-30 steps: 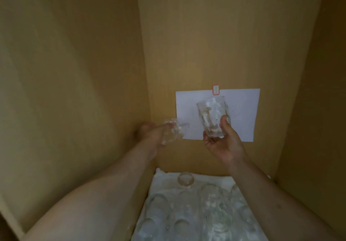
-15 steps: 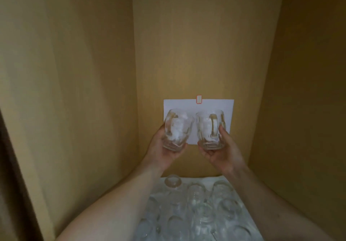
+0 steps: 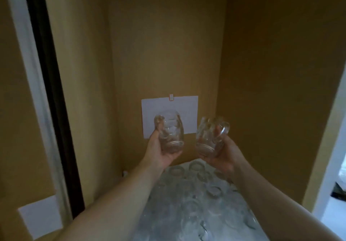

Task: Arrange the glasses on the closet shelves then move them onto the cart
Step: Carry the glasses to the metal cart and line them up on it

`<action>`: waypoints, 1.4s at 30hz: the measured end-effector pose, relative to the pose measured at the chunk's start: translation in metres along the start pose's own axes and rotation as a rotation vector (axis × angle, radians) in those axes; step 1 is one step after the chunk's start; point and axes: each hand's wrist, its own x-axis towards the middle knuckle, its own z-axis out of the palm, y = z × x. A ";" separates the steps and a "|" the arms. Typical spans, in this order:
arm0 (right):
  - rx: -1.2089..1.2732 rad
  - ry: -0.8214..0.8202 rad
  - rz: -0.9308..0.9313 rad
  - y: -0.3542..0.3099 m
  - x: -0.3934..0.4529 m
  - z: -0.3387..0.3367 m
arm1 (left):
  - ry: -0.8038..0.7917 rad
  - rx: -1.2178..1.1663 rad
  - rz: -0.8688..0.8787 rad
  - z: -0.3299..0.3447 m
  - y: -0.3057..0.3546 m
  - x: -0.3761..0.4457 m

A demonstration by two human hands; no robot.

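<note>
Two clear handled glass mugs are held up inside the wooden closet. My left hand (image 3: 159, 151) grips the left mug (image 3: 170, 130) from below and the side. My right hand (image 3: 223, 154) grips the right mug (image 3: 209, 137), which tilts with its handle to the upper right. Both mugs hang in the air in front of the closet's back wall, a small gap between them. Below them, several more clear glasses (image 3: 196, 190) stand close together on a white cloth on the shelf (image 3: 146, 229).
A white paper sheet (image 3: 187, 109) is clipped to the back wall behind the mugs. Wooden side walls close in left and right. A dark gap and white frame (image 3: 33, 72) run down the left. Another white paper (image 3: 41, 218) sits at lower left. A bright opening shows at the right edge.
Both hands with their mugs have drawn back from the back wall toward me, and the mugs have tilted. The view has pulled back, showing the closet's left frame and right opening.
</note>
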 end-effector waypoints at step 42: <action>-0.258 0.677 -0.531 -0.238 -0.542 -0.285 | -0.766 0.744 -0.372 0.337 -0.479 -0.193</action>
